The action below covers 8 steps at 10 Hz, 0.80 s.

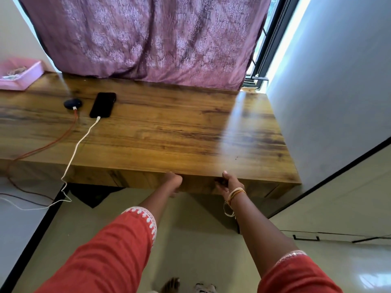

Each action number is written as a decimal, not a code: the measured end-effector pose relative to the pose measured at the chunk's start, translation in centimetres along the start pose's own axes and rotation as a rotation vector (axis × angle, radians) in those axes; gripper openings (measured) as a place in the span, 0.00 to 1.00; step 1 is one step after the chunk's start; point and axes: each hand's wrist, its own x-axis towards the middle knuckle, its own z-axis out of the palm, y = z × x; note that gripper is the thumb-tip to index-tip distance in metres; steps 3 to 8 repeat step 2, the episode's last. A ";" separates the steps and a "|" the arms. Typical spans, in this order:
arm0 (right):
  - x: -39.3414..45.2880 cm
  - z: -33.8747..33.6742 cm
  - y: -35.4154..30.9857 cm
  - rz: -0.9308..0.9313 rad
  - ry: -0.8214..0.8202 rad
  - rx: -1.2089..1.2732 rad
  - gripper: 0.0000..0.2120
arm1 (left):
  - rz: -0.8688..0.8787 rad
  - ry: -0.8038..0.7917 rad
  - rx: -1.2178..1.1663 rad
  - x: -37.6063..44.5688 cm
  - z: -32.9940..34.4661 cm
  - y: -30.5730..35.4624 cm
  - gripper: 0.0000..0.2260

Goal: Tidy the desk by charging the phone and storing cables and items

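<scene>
Both hands rest on the desk's front edge: the left hand [174,181] curls under it, the right hand [229,182] grips it thumb-up. The phone [103,105] looks rigid, slick and light, best held by its long sides; its white cable [74,153] is limp.

Both hands [174,180] [227,182] forward, fingers curled.

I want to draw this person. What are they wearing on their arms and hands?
Both arms have orange-red sleeves. The left sleeve ends in a white lace trim with leaf-like shapes; the right sleeve is pushed higher and has a pale, sparkly edge. By the right hand, the wrist carries thin gold bangles and a pale thread. The left hand wears nothing visible.
</scene>
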 end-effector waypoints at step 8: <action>-3.4 1.5 1.0 -0.287 -0.001 -0.523 0.13 | 0.547 0.317 0.585 -2.0 -0.2 -1.8 0.08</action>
